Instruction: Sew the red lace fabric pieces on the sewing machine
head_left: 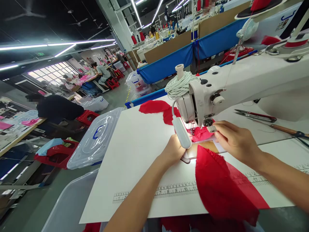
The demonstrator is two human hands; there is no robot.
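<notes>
A white sewing machine [241, 74] stands over the white work table. My right hand [235, 140] is at its lower front, thumb and fingers closed around a small tension knob [211, 129]. My left hand [174, 149] rests by the needle area, its fingers mostly hidden behind a small lit lamp [181, 132]. Under the presser foot lies bunched red fabric [199, 133]. A larger red fabric piece [217, 180] drapes from near the needle plate over the table's front edge. More red cut pieces [154, 106] lie behind on the left.
Thread snips [256, 115] and a wooden-handled tool [282, 129] lie to the right. A coil of pale cord [181, 84] hangs on the machine head. A ruler strip [178, 189] runs along the table front. Lidded plastic boxes [96, 138] stand left; a person [60, 108] sits beyond.
</notes>
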